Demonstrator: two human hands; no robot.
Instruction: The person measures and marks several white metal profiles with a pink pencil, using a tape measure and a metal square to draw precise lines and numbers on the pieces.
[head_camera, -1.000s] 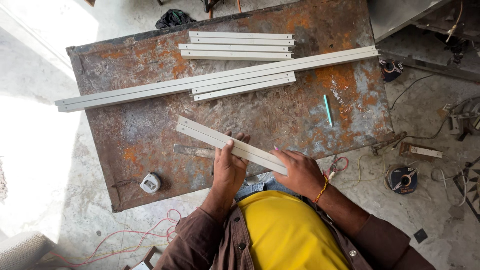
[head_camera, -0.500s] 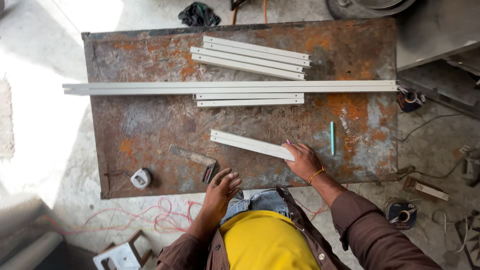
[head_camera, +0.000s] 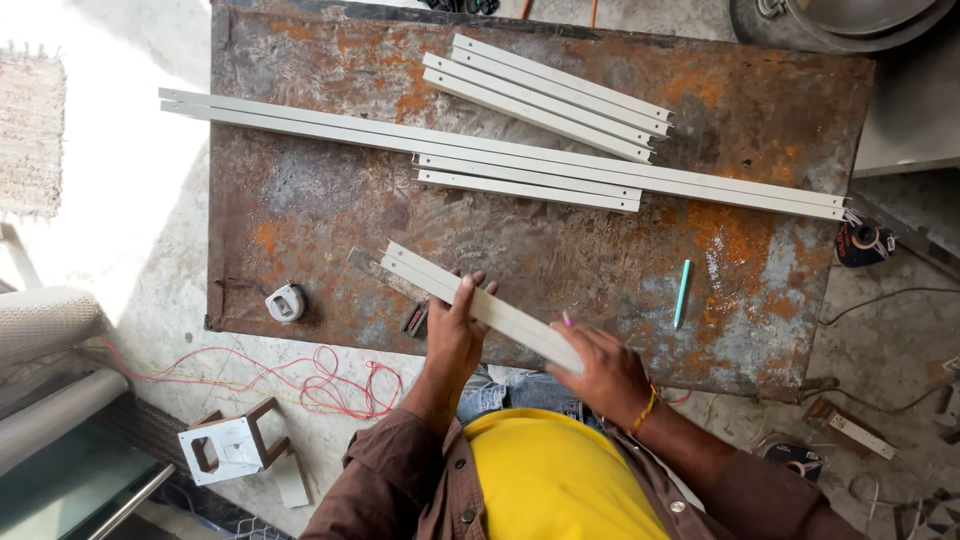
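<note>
Over a rusty metal table (head_camera: 300, 200), the left hand (head_camera: 455, 340) and right hand (head_camera: 600, 372) hold a short pale metal strip (head_camera: 480, 305), fingers curled around it. A turquoise pen (head_camera: 681, 293) lies just beyond the right fingers, a tape measure (head_camera: 286, 302) well left of the left fingers.

bare rusty tabletop (head_camera: 300, 215) left, long strips (head_camera: 500, 150) blocking beyond

rusty metal table (head_camera: 300, 210) | pale metal strips (head_camera: 530, 160) | tape measure (head_camera: 286, 302) | teal marker (head_camera: 681, 294)
</note>
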